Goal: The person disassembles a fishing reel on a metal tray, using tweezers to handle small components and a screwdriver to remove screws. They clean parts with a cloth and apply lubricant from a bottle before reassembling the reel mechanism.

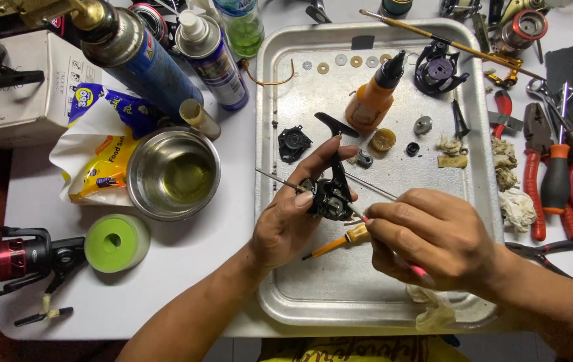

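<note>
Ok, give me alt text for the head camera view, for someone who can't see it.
Over a metal tray, the left hand holds a black reel body while the right hand works a thin pink-handled tool into it. Small parts and an orange bottle lie on the tray, with a steel bowl to its left.

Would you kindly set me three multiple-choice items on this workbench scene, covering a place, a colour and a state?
1. Where does the orange squeeze bottle with a black nozzle lie?
A. in the metal tray
B. in the steel bowl
C. on the floor

2. What colour is the round tape roll?
A. red
B. green
C. black

3. What does the left hand do?
A. rests flat
B. grips a spray can
C. holds the black reel body

Answers: 1 A, it lies inside the tray's rim; 2 B, it is light green; 3 C, fingers wrap the reel body while the right hand works a thin pink-handled tool.
</note>
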